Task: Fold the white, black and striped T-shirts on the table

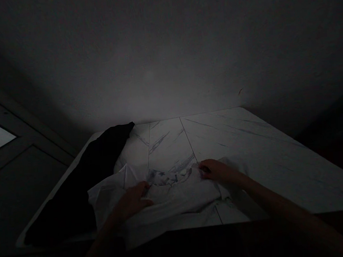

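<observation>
White shirt (171, 207) is spread, crumpled, over nr edge of table (249, 146), partly hung off it. L hand (132, 199) is laid on shirt's L part; thumb & forefinger are seen apart, but whether fabric is gripped can't be told in dim light. By R hand (217, 170), shirt is pinched nr neckline, fingertips closed on it. Black cloth (95, 169) is stretched along table's L side, just beside shirt. Tabletop is crossed by 2 dark seams; its far edge is backed by grey wall (160, 58).

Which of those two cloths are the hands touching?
The white cloth: left hand and right hand are both on it. The black cloth lies further left, untouched.
</observation>
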Demonstrator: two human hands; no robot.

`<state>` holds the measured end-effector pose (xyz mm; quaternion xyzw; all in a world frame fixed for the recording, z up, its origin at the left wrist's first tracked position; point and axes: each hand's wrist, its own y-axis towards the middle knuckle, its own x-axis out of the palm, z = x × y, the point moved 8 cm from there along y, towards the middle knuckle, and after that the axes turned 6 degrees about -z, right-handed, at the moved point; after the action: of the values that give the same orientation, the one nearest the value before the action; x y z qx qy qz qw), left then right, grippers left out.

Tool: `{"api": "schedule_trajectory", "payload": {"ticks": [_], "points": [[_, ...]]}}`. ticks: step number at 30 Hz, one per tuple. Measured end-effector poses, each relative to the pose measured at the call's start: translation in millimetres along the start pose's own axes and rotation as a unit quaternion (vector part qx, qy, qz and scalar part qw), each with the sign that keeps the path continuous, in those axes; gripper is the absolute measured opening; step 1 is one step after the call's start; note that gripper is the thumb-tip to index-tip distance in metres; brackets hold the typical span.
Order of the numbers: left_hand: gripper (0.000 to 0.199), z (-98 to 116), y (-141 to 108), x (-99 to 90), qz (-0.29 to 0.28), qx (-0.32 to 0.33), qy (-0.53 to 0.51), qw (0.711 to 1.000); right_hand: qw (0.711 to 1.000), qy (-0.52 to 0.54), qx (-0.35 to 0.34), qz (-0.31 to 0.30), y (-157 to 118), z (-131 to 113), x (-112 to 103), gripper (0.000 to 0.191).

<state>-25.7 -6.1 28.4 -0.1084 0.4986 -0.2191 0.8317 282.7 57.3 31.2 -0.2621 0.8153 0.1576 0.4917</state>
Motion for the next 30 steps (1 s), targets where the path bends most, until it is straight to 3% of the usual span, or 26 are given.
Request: {"api": "schedule_trajectory", "payload": {"ticks": [3,5,9,12,14,16,18,21,25,27,30], "points": [[0.022,0,-2,1.0,-0.037,0.023,-0.02,0.999,0.996,0.08,0.014,-0.029,6,3,1,0.009],[0.012,6,5,-18.2,0.006,0.053,-0.023,0.998,0.993,0.113,0.024,0.003,15,-1,-15,0.009],[0.009,41,24,-106.1,0.205,0.102,-0.033,0.973,0.975,0.155,0.015,0.159,44,-30,-85,0.011],[0.011,87,27,-173.9,0.335,0.124,-0.058,0.932,0.934,0.181,-0.019,0.307,58,-62,-145,0.016],[0.016,124,24,-200.1,0.389,0.17,-0.08,0.902,0.902,0.211,-0.04,0.375,61,-81,-169,0.018],[0.018,155,23,-205.9,0.402,0.233,-0.106,0.879,0.881,0.244,-0.052,0.403,63,-95,-177,0.016],[0.02,173,26,-198.3,0.395,0.284,-0.125,0.864,0.873,0.27,-0.056,0.402,66,-101,-174,0.016],[0.021,175,37,-182.7,0.402,0.319,-0.122,0.849,0.881,0.292,-0.053,0.369,70,-102,-162,0.032],[0.029,166,48,-173.5,0.427,0.311,-0.05,0.848,0.921,0.239,-0.049,0.304,77,-103,-154,0.077],[0.032,167,49,-171.0,0.419,0.318,-0.01,0.85,0.936,0.183,-0.067,0.293,80,-108,-154,0.071],[0.032,170,48,-167.7,0.383,0.329,0.019,0.863,0.945,0.144,-0.087,0.28,89,-111,-151,0.03]]}}
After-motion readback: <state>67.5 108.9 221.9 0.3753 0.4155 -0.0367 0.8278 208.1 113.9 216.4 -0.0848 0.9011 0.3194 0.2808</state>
